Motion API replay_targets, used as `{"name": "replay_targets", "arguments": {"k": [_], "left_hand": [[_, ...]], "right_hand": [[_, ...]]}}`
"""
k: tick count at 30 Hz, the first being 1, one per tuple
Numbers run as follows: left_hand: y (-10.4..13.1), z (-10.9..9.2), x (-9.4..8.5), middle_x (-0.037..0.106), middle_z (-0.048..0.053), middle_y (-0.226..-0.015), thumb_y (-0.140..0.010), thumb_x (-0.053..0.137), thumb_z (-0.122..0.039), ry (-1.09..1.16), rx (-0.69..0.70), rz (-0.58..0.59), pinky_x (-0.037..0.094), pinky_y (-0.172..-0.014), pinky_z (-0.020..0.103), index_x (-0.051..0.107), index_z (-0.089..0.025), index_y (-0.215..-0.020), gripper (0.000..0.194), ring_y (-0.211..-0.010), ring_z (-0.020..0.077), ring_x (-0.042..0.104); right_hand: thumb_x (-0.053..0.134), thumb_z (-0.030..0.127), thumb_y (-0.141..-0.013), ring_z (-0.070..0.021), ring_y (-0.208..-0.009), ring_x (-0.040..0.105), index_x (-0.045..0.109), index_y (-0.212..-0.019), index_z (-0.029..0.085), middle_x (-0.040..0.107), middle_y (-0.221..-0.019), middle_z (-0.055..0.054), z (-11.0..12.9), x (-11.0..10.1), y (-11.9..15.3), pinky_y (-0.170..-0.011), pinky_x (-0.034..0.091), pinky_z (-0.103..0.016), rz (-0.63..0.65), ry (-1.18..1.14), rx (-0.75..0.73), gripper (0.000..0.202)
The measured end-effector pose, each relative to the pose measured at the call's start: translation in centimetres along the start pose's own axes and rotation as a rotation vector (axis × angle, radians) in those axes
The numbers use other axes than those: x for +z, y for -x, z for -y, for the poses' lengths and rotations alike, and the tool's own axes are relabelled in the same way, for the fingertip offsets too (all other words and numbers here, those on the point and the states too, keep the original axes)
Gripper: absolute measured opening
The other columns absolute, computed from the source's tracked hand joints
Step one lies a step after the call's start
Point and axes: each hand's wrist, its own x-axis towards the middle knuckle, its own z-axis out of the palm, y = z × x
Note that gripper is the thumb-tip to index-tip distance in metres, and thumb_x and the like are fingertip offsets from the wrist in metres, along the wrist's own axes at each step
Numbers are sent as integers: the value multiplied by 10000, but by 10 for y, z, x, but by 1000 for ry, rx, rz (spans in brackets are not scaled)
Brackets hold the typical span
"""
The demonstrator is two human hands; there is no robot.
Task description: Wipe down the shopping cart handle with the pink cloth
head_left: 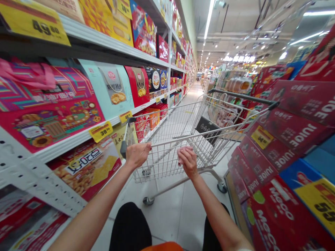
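A wire shopping cart (167,139) stands crosswise in the aisle, its grey handle (243,96) toward the right and its front end near the left shelf. My left hand (138,154) is closed on the cart's top rim near that front end. Beside the cart's near side, my right hand (188,160) has its fingers closed around a crumpled pink cloth (180,155). The wire basket holds no goods that I can make out. A dark panel (208,128) is fixed inside near the handle end.
White shelves (75,33) with boxed snacks and yellow price tags run along the left. Stacked red juice boxes (290,129) rise close on the right, beside the cart's wheels (222,187). The tiled aisle (195,90) stretches ahead past the cart.
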Motion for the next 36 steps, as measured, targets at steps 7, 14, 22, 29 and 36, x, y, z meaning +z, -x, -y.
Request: {"name": "replay_targets", "arguments": {"k": [7,14,22,29,36], "left_hand": [[5,3,2,776,94,-896,-1012,124,-524,22,9,-11,372,-659,317,750,-230,-852,710,-896,268,690],[9,10,6,774,88,-890,-1023,142,-492,24,36,-50,380,-665,323,741,-229,-834,681,-863,254,691],[20,11,7,764,69,-853,-1045,143,-460,-4,61,-66,397,-714,323,710,-232,-853,640,-836,233,680],[23,12,13,755,68,-868,-1052,132,-470,26,78,-110,404,-738,322,684,-225,-865,631,-820,219,667],[24,12,16,749,58,-879,-1054,119,-461,57,119,-119,407,-767,328,649,-226,-865,610,-845,213,664]], "right_hand": [[500,168,-975,-203,-1180,573,642,-1318,276,719,-1155,-70,32,20,13,-1021,503,-401,-32,-10,52,386],[512,152,-967,-217,-1272,542,574,-1398,300,707,-1255,-62,50,17,-9,-1102,455,-441,1,-33,9,460],[532,83,-948,-210,-1200,603,619,-1344,250,763,-1139,-56,73,40,19,-1074,439,-436,-26,-8,-83,438],[556,116,-946,-231,-1266,572,577,-1397,280,732,-1230,-64,80,38,-6,-1088,442,-462,-27,-50,-32,481],[558,139,-943,-226,-1141,607,619,-1350,266,754,-1136,-64,94,45,11,-1017,486,-442,-3,-107,-62,431]]}}
